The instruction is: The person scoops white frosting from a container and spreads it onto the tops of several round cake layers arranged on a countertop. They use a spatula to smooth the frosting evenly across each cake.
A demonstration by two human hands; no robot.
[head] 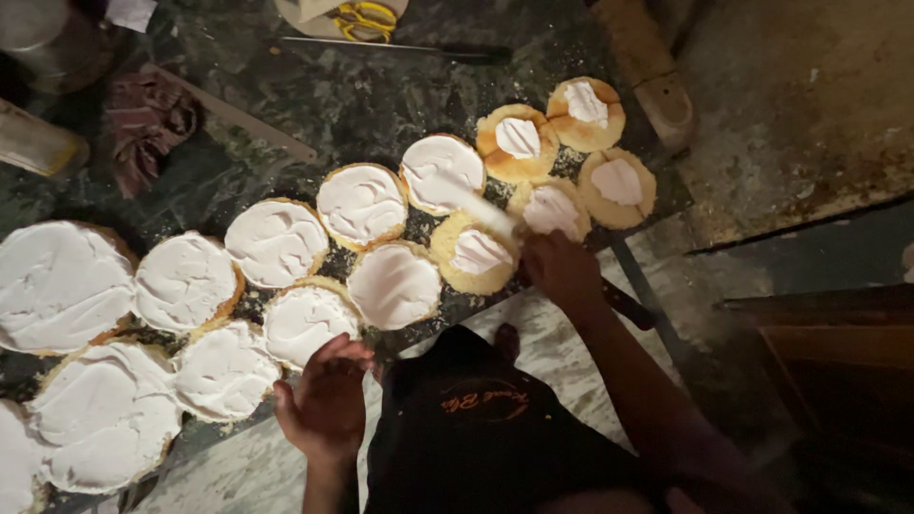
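Observation:
My right hand [562,269] grips a cream-smeared spatula [486,211] whose blade lies over a small round sponge cake [473,253] with a blob of white cream. My left hand [327,400] rests at the counter's near edge, fingers curled, touching a cream-covered cake [305,322]. Several round cakes lie in rows on the dark marble counter [362,105]. The cakes on the left are fully spread with cream; those at the right, such as one at the far end [586,112], carry only a dab.
A long knife [409,48] and yellow-handled scissors [367,17] lie at the far side. A crumpled dark cloth [148,119] and a metal pot [48,38] sit at the left. A wooden ledge [647,67] borders the counter's right end; floor lies beyond.

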